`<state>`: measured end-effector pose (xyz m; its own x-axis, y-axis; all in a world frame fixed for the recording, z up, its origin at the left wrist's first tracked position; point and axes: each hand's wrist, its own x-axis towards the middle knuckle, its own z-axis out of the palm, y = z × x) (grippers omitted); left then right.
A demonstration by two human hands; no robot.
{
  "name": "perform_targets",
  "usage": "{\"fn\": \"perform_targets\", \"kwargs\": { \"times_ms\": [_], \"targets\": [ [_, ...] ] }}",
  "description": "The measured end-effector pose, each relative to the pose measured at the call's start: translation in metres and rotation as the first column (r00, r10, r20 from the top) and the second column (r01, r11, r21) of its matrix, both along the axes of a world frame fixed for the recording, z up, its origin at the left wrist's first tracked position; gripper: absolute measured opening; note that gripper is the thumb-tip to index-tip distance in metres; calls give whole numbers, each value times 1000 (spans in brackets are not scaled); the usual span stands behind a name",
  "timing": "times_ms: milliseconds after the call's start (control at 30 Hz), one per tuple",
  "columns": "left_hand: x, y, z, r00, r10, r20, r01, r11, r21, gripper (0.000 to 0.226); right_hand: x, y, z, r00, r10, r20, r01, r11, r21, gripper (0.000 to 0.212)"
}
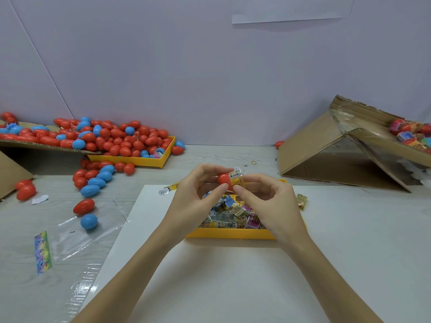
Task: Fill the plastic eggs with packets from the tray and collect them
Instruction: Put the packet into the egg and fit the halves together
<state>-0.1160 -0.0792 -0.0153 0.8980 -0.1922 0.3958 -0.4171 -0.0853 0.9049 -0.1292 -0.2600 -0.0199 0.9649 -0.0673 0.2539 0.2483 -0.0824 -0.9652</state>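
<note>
My left hand (pixel 194 201) grips a red plastic egg half (pixel 224 178) above the yellow tray (pixel 229 234) of packets (pixel 231 216). My right hand (pixel 268 201) pinches a yellow packet (pixel 236 178) that sticks out of the egg's open end. Both hands meet over the tray's far side. The tray holds several coloured packets, and its far part is hidden behind my hands.
A heap of red and blue eggs (pixel 112 138) fills a second yellow tray (pixel 137 159) and cardboard at the back left, with loose eggs (pixel 95 180) spilled on the table. A tilted cardboard box (pixel 338 150) with filled eggs (pixel 410 134) stands at the right. Clear plastic bag (pixel 70 238) lies left.
</note>
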Motion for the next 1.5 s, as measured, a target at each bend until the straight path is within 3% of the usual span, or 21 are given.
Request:
{"fn": "perform_targets", "kwargs": {
  "times_ms": [133, 233, 467, 633, 967, 1200, 1500],
  "targets": [
    [-1, -2, -1, 999, 28, 20, -26, 997, -73, 30, -2, 0, 4, 1000, 23, -11, -23, 1000, 10, 25],
    [-4, -7, -3, 991, 55, 119, -41, 993, -114, 31, -5, 3, 8, 999, 48, -15, -47, 997, 68, 28],
    [-3, -5, 0, 961, 20, 274, -21, 1000, 2, 43, -9, 1, 17, 985, 138, -102, -115, 973, 202, 30],
    [-1, 0, 2, 933, 89, 348, -134, 985, 109, 42, -9, -2, 22, 827, 470, -309, -252, 801, 543, 36],
    [1, 1, 0, 807, 69, 586, -301, 902, 308, 43, -7, -3, 23, 634, 647, -423, -102, 612, 784, 32],
    [-1, -5, -2, 828, 103, 551, -295, 915, 273, 36, -9, -2, 23, 579, 718, -386, -63, 511, 857, 46],
    [-4, -8, -7, 968, 18, 250, -50, 991, 121, 33, -6, -3, 23, 542, 741, -396, -11, 477, 879, 44]
  ]
}}
